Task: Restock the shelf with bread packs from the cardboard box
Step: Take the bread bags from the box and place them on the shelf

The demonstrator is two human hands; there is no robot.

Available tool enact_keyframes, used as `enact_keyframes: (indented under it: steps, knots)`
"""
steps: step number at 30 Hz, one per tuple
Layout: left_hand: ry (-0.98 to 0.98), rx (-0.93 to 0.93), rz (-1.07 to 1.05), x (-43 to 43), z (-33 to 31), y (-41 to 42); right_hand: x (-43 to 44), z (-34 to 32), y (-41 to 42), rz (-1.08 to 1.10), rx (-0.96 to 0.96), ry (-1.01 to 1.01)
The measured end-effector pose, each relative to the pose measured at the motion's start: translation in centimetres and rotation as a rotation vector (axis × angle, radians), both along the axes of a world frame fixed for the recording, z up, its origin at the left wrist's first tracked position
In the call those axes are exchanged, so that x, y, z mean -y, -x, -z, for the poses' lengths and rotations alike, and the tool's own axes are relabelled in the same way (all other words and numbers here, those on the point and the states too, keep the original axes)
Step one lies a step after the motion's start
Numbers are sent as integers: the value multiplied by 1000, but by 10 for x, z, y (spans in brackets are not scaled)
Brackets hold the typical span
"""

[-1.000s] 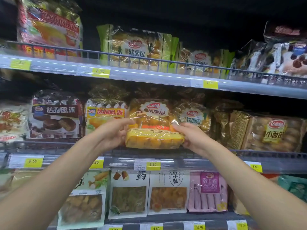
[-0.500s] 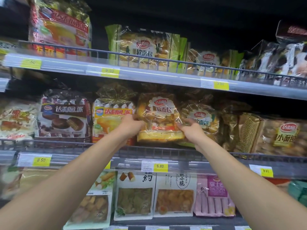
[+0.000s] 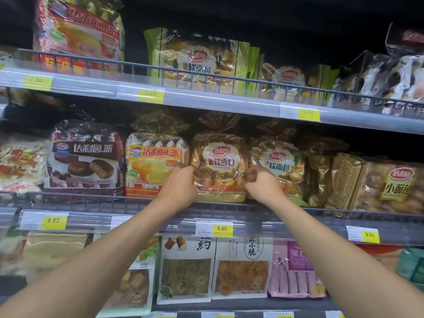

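Middle shelf (image 3: 160, 204), wire rail in front: bread pack (image 3: 220, 166) upright btwn hands, dead ahead. Left hand (image 3: 181, 187) & right hand (image 3: 261, 187) grip its sides, equally near.

I'm in a shop: stocked shelves (image 3: 206, 104) above and below my hands, yellow price tags (image 3: 222, 228) along their edges.
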State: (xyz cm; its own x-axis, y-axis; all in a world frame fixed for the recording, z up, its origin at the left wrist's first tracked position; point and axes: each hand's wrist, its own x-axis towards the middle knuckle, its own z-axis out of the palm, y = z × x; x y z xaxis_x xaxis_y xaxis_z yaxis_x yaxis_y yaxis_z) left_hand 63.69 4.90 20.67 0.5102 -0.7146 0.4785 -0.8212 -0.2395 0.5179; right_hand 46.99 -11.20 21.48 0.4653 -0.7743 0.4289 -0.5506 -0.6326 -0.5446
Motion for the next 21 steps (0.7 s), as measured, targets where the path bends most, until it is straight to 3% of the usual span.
enact_keyframes:
  steps: [7, 21]
  knots:
    - [-160, -62, 138, 16, 3, 1, -15, 3, -7, -211, -309, 29]
    - [-324, -12, 125, 49, -7, -20, 11, 7, -48, -230, -303, -36]
